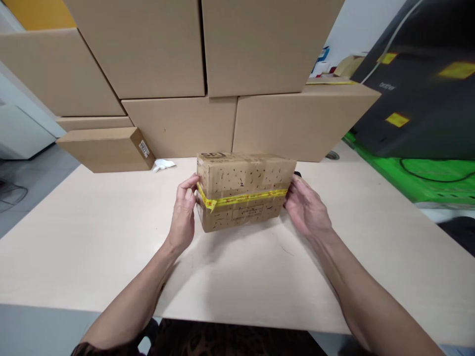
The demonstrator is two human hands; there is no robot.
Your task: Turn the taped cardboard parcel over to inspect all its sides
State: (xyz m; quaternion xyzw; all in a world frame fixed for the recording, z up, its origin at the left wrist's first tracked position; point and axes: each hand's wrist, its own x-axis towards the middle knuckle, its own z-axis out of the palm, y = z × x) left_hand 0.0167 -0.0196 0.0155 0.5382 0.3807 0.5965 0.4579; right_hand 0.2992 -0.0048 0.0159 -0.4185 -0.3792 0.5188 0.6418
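Between my two hands is a brown cardboard box (pixel 241 175), tilted slightly over the table, with small dark marks on its front. A strip of yellow tape (pixel 252 198) with red print runs around its middle, and a tape end sticks out at the left corner. My left hand (pixel 183 207) grips the box's left end, fingers against its side. At the opposite end, my right hand (pixel 307 205) holds the right side, its fingertips partly hidden behind the box. A shadow lies on the table beneath the box.
Large cardboard boxes (pixel 178 126) are stacked along the back of the pale table (pixel 92 237). A flatter box (pixel 100 151) with a label stands at the back left, beside a crumpled white scrap (pixel 163 164). A dark machine (pixel 415 99) stands beyond the right edge.
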